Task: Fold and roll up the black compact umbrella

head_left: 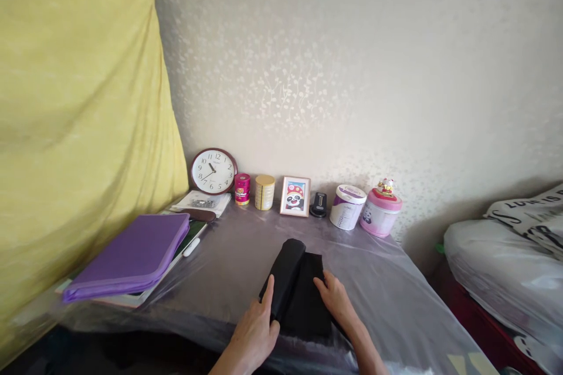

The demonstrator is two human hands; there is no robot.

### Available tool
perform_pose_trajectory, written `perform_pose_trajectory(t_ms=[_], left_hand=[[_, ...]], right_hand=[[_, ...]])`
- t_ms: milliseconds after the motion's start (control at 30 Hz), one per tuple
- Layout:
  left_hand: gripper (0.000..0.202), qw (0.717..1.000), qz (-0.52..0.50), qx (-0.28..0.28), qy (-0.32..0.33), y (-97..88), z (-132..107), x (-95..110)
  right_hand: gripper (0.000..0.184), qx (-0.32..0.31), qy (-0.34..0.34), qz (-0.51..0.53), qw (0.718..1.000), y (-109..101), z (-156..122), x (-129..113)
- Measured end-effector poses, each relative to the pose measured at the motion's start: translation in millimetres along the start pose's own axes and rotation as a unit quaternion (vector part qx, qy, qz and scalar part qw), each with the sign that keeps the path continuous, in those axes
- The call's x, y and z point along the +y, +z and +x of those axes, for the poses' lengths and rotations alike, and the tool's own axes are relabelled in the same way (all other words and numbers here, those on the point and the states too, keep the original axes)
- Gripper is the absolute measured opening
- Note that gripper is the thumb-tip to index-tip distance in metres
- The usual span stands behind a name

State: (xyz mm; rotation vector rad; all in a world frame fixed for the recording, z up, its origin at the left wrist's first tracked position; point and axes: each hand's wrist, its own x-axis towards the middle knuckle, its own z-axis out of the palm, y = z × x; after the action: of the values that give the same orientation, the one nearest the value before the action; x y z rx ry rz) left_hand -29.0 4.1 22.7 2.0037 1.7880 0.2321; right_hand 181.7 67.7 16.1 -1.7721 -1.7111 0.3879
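Observation:
A black fabric roll [285, 278] with a flat black flap [308, 299] on its right side lies near the front edge of the table; its exact kind does not show. My left hand [257, 325] grips the near left side of the roll, the forefinger stretched along it and the thumb at its near end. On the other side, my right hand [336, 302] pinches the flap's right edge, thumb on top and the other fingers partly hidden.
Plastic film covers the table [229, 263]. A purple zip folder [132, 252] rests on books at left, by a white marker-like object [191, 247]. Along the wall stand a clock [214, 171], a picture frame [295, 196] and several tins [264, 192]. At right are plastic-wrapped bundles [501, 263].

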Motion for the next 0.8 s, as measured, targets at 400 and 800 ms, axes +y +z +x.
perform_pose_trajectory(t_ms=[400, 800], left_hand=[[0.08, 1.0, -0.013, -0.009, -0.017, -0.2, -1, 5], [0.058, 0.999, 0.036, -0.014, -0.009, -5.8, -10, -6]], right_hand=[[0.031, -0.043, 0.025, 0.206, 0.977, 50, 39, -70], [0.035, -0.133, 0.041, 0.159, 0.977, 68, 39, -78]])
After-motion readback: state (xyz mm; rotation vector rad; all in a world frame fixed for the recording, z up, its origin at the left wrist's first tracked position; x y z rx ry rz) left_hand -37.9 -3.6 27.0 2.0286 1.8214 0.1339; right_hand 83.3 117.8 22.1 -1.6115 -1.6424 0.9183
